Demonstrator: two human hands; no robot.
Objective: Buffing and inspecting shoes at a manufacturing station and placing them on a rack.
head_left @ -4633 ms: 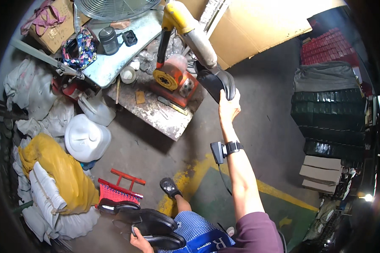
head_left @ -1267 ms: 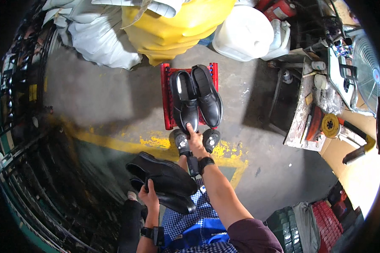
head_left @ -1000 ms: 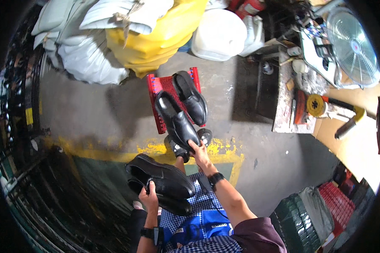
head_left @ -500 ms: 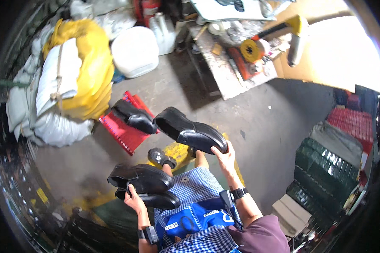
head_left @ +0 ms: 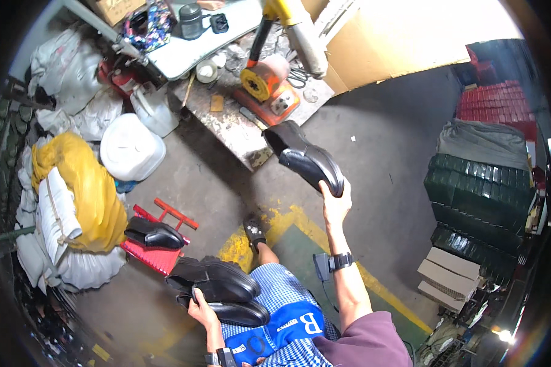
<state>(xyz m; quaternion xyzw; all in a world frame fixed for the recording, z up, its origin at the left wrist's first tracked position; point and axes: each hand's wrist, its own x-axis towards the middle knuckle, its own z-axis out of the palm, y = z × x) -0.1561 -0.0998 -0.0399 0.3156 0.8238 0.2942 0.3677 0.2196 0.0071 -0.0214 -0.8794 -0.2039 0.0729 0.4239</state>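
My right hand (head_left: pixel 337 202) is stretched forward, closed on the toe end of a black slip-on shoe (head_left: pixel 306 158). The shoe's heel end points away toward the workbench, and its opening shows. At lower left, my left hand (head_left: pixel 203 311) is closed on two black shoes, gripping near their openings. The upper shoe (head_left: pixel 217 280) lies over the lower shoe (head_left: pixel 242 313), both with toes pointing right across my checked apron. Another black shoe (head_left: pixel 153 234) rests on a small red plastic stool (head_left: pixel 156 260) at the left, touched by neither hand.
A cluttered workbench (head_left: pixel 205 116) holds a yellow-and-orange machine (head_left: pixel 260 82). Cardboard (head_left: pixel 379 58) stands beside it. At left are a yellow sack (head_left: pixel 79 183) and a white plastic container (head_left: pixel 131 147). Stacked green boxes (head_left: pixel 477 189) and a brown carton (head_left: pixel 450 275) line the right.
My view has swung to the right, and one foot has stepped forward. The right hand carries its shoe nearer the workbench; the left hand keeps its two shoes low in front of me.
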